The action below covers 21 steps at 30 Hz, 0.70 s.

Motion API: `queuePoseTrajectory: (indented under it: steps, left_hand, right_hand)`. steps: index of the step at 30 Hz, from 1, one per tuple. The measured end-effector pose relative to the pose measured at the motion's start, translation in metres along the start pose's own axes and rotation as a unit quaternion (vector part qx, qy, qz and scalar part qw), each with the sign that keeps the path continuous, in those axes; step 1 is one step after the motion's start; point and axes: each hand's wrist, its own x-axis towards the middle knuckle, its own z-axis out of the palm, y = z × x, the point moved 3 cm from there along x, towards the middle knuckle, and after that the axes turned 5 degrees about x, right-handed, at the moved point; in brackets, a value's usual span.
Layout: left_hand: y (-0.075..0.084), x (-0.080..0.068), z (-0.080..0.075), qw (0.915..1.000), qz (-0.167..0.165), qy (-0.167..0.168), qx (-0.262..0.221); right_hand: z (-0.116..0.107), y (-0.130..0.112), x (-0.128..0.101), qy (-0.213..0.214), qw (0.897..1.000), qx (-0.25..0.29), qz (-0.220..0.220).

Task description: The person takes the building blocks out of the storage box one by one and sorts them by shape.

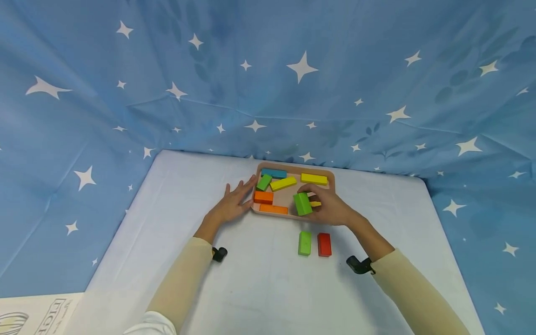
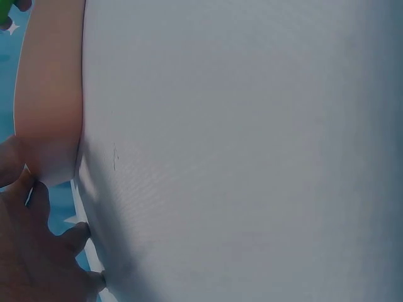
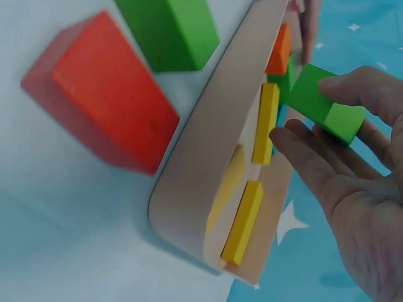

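A shallow beige tray [image 1: 297, 167] stands on the white table and holds several coloured blocks. My left hand [image 1: 232, 203] is at its left side, fingers spread; the left wrist view shows fingers against the tray's outer wall [image 2: 50, 88]. With thumb and fingers, my right hand [image 1: 332, 207] holds a green block [image 1: 303, 204] above the tray's front right part. That green block [image 3: 324, 104] appears tilted in the right wrist view. In front of the tray, a second green block [image 1: 304, 243] lies beside a red block [image 1: 324, 244].
In the tray are a blue block [image 1: 274, 173], a small green block [image 1: 264, 182], yellow blocks [image 1: 314, 179] and orange blocks [image 1: 273, 209]. A yellow piece [image 3: 228, 182] is partly hidden by the front wall. Blue star-patterned cloth [image 1: 268, 83] rises behind the table.
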Motion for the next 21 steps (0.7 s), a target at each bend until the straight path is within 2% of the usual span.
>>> queuePoseTrajectory:
  steps: [5,9,16,21]
  left_hand:
    - [0.001,0.0,-0.001,1.0,-0.004,-0.003,0.004]
    - [0.002,-0.001,-0.002,0.9999,-0.008,-0.005,0.006]
    - [0.002,-0.001,-0.002,0.9999,-0.008,-0.005,0.006]
    - [0.002,0.0,-0.001,1.0,-0.001,0.0,0.004]
  right_hand:
    - [0.007,-0.011,-0.007,0.01,0.999,0.037,-0.014]
    - [0.019,-0.021,-0.013,0.005,0.999,0.052,-0.002]
    - [0.048,-0.026,-0.021,0.027,0.999,0.009,0.038]
    - [0.073,-0.025,-0.025,0.063,0.994,-0.028,0.091]
